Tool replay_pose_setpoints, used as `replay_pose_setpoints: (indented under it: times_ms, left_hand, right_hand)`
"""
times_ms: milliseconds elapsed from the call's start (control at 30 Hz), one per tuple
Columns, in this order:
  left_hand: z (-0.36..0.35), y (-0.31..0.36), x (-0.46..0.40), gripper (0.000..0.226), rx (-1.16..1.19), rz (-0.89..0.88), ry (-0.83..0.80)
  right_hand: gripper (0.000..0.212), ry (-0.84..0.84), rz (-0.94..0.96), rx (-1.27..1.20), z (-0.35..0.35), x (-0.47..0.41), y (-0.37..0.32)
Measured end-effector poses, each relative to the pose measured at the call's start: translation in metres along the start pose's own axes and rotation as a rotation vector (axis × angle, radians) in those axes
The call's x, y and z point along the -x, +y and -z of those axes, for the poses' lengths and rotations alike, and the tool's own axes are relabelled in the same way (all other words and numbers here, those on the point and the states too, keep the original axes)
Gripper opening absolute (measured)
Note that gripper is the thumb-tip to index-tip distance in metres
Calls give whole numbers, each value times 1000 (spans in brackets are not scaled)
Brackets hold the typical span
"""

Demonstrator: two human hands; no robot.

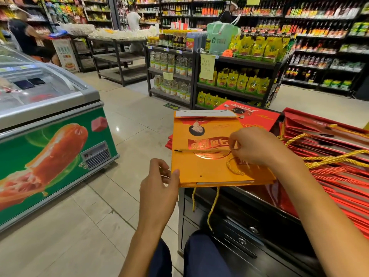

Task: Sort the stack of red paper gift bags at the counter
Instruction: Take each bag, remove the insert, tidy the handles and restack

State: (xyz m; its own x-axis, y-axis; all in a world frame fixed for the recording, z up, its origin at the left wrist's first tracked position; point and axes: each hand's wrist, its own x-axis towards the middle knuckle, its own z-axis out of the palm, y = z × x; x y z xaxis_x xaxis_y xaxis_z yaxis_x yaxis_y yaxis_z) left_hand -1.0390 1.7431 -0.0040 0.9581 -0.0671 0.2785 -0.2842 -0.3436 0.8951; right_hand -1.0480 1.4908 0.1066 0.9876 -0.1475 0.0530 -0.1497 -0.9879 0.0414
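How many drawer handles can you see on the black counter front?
2. One drawer handle sits on the upper drawer under the orange gift bag; the other drawer handle is just below it, lower left. More may be hidden outside the frame.

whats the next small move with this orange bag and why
Probably tuck the loose gold cord flat under the right hand, then lay the orange bag on the red pile beyond it. The left hand pinches the bag's near corner, and its cords dangle over the counter edge.
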Motion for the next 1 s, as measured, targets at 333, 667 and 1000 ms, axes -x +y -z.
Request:
replay_pose_setpoints:
  times_ms: [333, 667, 1000]
  left_hand:
    - [4, 0, 0, 26, -68, -231, -105]
    - [5, -7, 4, 35, -185, -329, -226]
    - [0, -7, 1, 30, -142, -326, -155]
  right_hand:
    - [38, 89, 313, -274, -26, -31, -67]
    - [2, 109, 369, -549, -31, -28, -66]
    - [10, 64, 446, -530, -11, 19, -36]
